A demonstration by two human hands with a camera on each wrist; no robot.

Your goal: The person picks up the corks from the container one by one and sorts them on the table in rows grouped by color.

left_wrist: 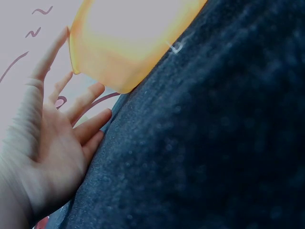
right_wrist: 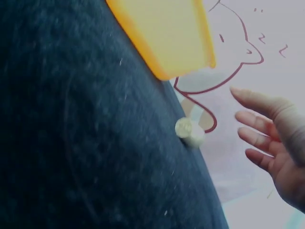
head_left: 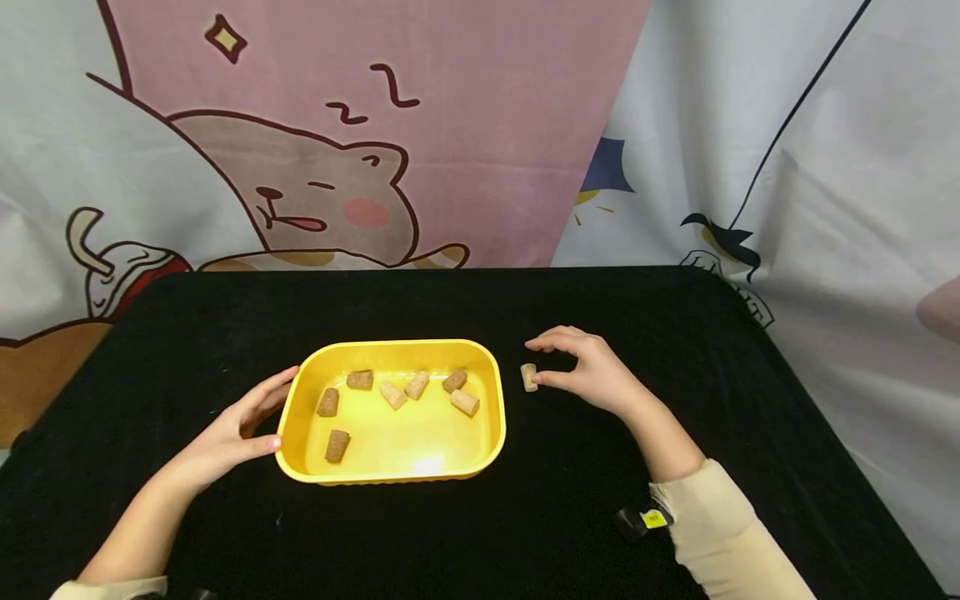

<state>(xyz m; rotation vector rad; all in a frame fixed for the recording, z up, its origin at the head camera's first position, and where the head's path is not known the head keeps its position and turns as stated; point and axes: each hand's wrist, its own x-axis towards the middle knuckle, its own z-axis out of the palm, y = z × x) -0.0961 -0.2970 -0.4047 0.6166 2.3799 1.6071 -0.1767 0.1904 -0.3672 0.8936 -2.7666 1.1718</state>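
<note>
A yellow plastic tray (head_left: 382,485) stands on the black cloth with several cork stoppers inside, among them a dark brown cork (head_left: 337,446) and a paler cork (head_left: 465,402). At its left end is my left hand (head_left: 228,437), thumb and fingertips right at the rim, fingers spread and fairly straight. One light cork (head_left: 528,377) lies on the cloth just right of the tray. Around that cork my right hand (head_left: 592,371) is parted, thumb near its side in the head view. The right wrist view shows a gap between the cork (right_wrist: 190,132) and the fingers.
The black cloth (head_left: 480,542) covers the table and reaches back to a printed curtain (head_left: 510,167) with a cartoon bear. A black strap with a yellow label (head_left: 654,519) sits by the right sleeve.
</note>
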